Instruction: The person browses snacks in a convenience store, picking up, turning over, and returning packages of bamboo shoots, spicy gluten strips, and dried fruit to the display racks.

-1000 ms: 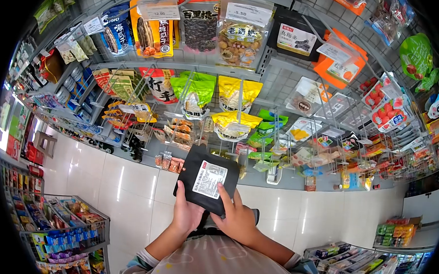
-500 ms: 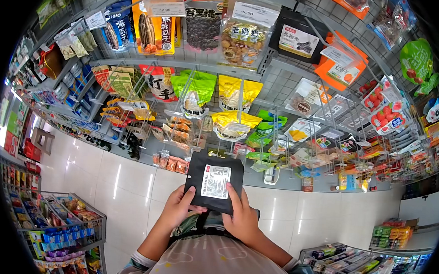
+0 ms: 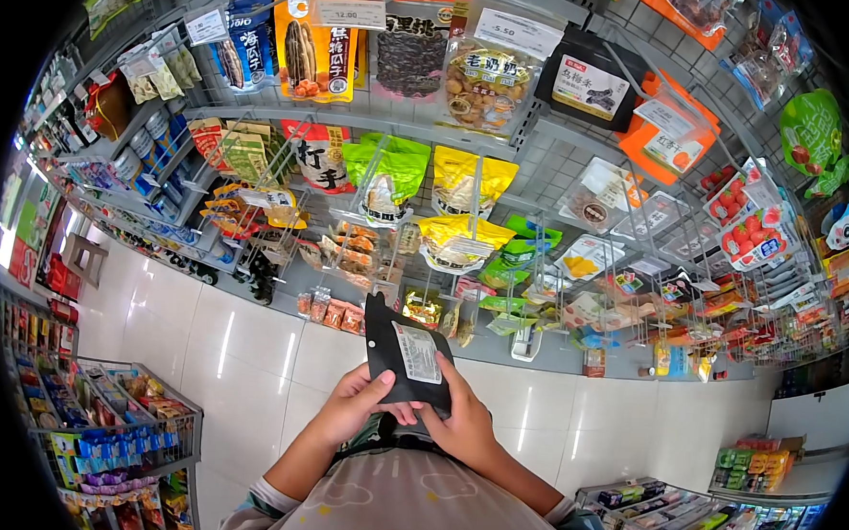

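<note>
A black snack pouch (image 3: 391, 345) with a white printed label is held in front of my body, tilted to one side. My left hand (image 3: 358, 401) grips its lower left part, thumb on the front and fingers beneath. On the lower right, my right hand (image 3: 460, 416) has closed on the pouch too, its thumb beside the label. The label's small print is too fine to read. A similar black pouch (image 3: 588, 82) with a white label hangs on the upper right of the rack.
A wire rack of hanging snack bags, among them a yellow bag (image 3: 464, 243) and a green bag (image 3: 386, 177), rises ahead. Small packets (image 3: 331, 313) sit on its bottom shelf. Wire baskets of goods stand at the lower left (image 3: 148, 414) and lower right (image 3: 661, 517).
The pouch has turned from nearly facing me to an angled, tilted position, with both hands still on it. The view has shifted slightly, so the rack appears farther right.
</note>
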Action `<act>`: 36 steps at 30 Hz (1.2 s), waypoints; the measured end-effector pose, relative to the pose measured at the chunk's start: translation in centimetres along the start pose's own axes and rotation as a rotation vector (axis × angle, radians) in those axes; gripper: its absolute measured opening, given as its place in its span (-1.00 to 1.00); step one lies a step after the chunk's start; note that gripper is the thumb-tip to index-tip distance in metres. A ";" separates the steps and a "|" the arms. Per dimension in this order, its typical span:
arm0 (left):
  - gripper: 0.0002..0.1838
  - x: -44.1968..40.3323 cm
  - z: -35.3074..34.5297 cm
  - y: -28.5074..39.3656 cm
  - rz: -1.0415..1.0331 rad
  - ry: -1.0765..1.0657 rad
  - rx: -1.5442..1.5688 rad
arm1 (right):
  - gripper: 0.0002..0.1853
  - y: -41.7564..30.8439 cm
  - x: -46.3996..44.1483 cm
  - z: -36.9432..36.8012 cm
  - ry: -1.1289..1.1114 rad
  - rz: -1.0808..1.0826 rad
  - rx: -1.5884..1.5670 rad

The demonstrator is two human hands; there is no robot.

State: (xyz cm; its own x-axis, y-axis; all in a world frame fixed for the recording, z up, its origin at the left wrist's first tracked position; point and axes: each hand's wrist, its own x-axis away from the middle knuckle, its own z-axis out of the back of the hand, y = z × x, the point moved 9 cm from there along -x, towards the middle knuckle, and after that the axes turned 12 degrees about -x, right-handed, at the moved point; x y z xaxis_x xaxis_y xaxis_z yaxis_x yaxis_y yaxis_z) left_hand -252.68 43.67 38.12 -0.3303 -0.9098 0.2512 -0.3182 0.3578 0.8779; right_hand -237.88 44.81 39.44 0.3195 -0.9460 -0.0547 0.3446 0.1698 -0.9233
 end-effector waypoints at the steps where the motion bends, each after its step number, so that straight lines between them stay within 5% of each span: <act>1: -0.65 0.1 0.0 -0.1 -0.001 0.002 0.000 | -0.12 -0.1 0.0 0.1 0.025 0.010 -0.007; 8: -0.60 0.4 -0.7 0.2 -0.027 -0.063 -0.100 | -0.20 0.9 0.0 0.4 0.010 -0.022 -0.044; 12: -0.60 0.2 0.2 2.3 -0.153 -0.044 -0.234 | -0.42 2.1 0.4 -0.1 0.046 -0.139 -0.362; 14: -0.64 0.1 1.3 2.5 -0.151 0.015 -0.255 | -0.51 3.8 1.0 -0.8 0.042 -0.267 -0.543; 17: -0.75 0.2 5.2 2.8 -0.191 0.410 -0.365 | -0.65 5.9 1.6 -2.1 0.005 -0.393 -0.922; 21: -0.61 0.3 6.5 3.3 -0.287 0.513 -0.355 | -0.62 4.8 2.2 -3.3 -0.136 -0.595 -1.258; 28: -0.73 0.1 5.4 1.7 -0.133 0.390 -0.120 | -0.58 4.8 2.4 -4.2 -0.334 -0.636 -1.278; 36: -0.76 0.7 6.4 2.1 -0.220 0.453 -0.082 | -0.53 4.8 2.1 -4.7 -0.452 -0.537 -1.115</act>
State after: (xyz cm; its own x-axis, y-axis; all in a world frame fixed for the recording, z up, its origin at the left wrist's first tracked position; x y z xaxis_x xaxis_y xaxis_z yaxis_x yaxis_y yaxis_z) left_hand -259.30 45.14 37.54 0.1608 -0.9681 0.1920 -0.2600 0.1461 0.9545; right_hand -239.69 42.36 33.16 0.7122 -0.6113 0.3451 -0.3183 -0.7194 -0.6175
